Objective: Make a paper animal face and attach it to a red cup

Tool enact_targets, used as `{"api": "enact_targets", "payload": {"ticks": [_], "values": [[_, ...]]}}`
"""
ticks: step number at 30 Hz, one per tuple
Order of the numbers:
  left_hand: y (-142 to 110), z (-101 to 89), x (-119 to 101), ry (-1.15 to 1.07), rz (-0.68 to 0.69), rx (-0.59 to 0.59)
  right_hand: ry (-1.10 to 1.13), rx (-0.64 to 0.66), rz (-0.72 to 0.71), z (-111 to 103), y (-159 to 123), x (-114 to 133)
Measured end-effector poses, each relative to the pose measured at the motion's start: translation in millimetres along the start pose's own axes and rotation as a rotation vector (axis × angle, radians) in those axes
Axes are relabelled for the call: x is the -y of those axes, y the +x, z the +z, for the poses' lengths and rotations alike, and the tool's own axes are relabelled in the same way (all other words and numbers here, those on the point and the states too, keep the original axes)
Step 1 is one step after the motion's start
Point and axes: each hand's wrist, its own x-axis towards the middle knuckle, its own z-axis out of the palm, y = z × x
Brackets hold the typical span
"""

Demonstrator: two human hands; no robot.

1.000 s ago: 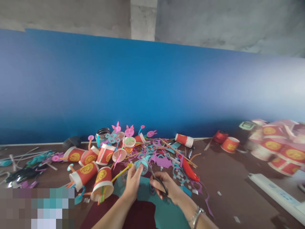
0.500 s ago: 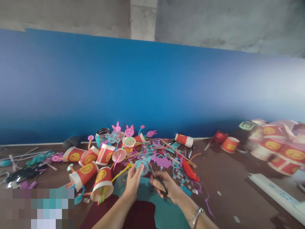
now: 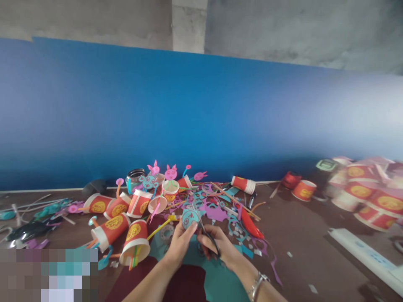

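Observation:
Between the thumb and fingers of my left hand (image 3: pixel 180 245) is a small teal paper piece (image 3: pixel 189 218) with a face drawn on it. My right hand (image 3: pixel 217 245) grips the black handles of a pair of scissors (image 3: pixel 206 235), whose blades reach up along the right edge of the paper. Beneath both hands lies a larger teal sheet (image 3: pixel 222 279). Pink and teal paper scraps (image 3: pixel 214 211) are strewn just beyond my hands. To the left, a red paper cup (image 3: pixel 135 241) with straws inside lies tilted, its mouth toward me.
More red cups (image 3: pixel 113 228) with straw limbs and paper faces crowd the left. A red glossy object (image 3: pixel 251 224) lies among the scraps. A cup stack (image 3: pixel 243 184) rests near the blue partition (image 3: pixel 201 117). At right are a white power strip (image 3: pixel 362 256) and piled cups (image 3: pixel 371 193).
The paper piece has turned in my left hand, and its drawn face now shows more fully. My left hand has shifted slightly right, with the thumb lower on the paper.

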Motion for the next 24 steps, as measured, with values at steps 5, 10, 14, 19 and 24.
{"api": "enact_targets", "payload": {"ticks": [5,10,14,19,24], "values": [[-1.2,2.7,-4.9,-0.025,-0.017,0.007,0.001,-0.028,-0.015,1.9,0.9,0.8],[-2.2,2.8,-7.0,-0.014,-0.015,-0.025,0.001,-0.020,-0.034,0.2,1.1,1.6],[-2.0,1.1,-4.8,0.004,-0.035,-0.077,0.009,0.011,-0.049,-2.0,0.6,2.3],[-0.8,0.3,-5.4,0.027,-0.012,-0.123,0.000,0.004,-0.043,-4.1,1.2,-1.0],[0.2,0.2,-5.5,0.023,-0.001,-0.127,0.011,0.012,-0.036,-5.2,0.6,-2.5]]}}
